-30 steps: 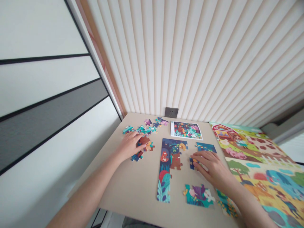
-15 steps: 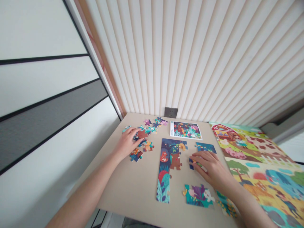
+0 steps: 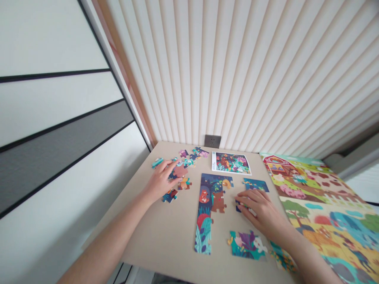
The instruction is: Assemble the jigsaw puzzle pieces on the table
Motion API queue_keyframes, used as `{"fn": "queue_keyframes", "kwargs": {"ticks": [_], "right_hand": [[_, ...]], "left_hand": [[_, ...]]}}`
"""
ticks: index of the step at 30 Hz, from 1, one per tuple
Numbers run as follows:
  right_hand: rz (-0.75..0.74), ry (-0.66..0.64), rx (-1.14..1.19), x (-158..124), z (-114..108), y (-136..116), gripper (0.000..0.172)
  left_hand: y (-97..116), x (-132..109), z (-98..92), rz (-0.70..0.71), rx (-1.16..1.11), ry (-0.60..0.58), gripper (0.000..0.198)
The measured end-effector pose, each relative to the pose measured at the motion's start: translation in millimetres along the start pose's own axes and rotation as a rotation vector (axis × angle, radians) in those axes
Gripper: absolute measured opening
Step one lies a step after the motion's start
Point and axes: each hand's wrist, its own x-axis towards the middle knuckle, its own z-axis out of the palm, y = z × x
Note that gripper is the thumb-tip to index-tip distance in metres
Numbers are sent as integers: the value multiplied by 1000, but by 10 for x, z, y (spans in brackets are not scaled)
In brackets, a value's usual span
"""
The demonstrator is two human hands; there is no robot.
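My left hand [image 3: 161, 179] hovers at the pile of loose puzzle pieces, thumb and fingers apart. A brown puzzle piece [image 3: 180, 170] lies by its fingertips; whether they touch it I cannot tell. On the right, my right hand [image 3: 257, 207] has its fingers closed over a dark blue puzzle piece [image 3: 238, 206], mostly hidden beneath them. Just beyond that hand is a joined blue strip [image 3: 256, 184]. Between the hands lies a larger joined section [image 3: 204, 215] with a bear and a red animal. Nearer me is a joined section with a white rabbit [image 3: 248, 245].
A reference picture card [image 3: 232, 163] lies at the back of the beige table [image 3: 166, 236]. Finished-looking animal puzzles [image 3: 331, 213] cover the right side. A yellow-flowered section [image 3: 282, 258] is partly under my right forearm. Behind stands a ribbed wall with a socket [image 3: 212, 141].
My left hand has shifted slightly right and its thumb and fingers have moved, uncovering more of the brown piece and a teal piece. My right hand has barely moved.
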Motion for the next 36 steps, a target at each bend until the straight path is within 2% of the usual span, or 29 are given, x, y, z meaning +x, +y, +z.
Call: {"fn": "queue_keyframes", "kwargs": {"ticks": [15,27,36], "right_hand": [[1,5,17,18,-39,-47,23],[0,-27,29,9,-24,-35,26],[-18,7,24,15,-23,-34,27]], "left_hand": [[-78,11,29,21,-37,-28,48],[-257,-12,104,-73,-3,-65,43],[-290,-57,149,-79,-36,-141,50]]}}
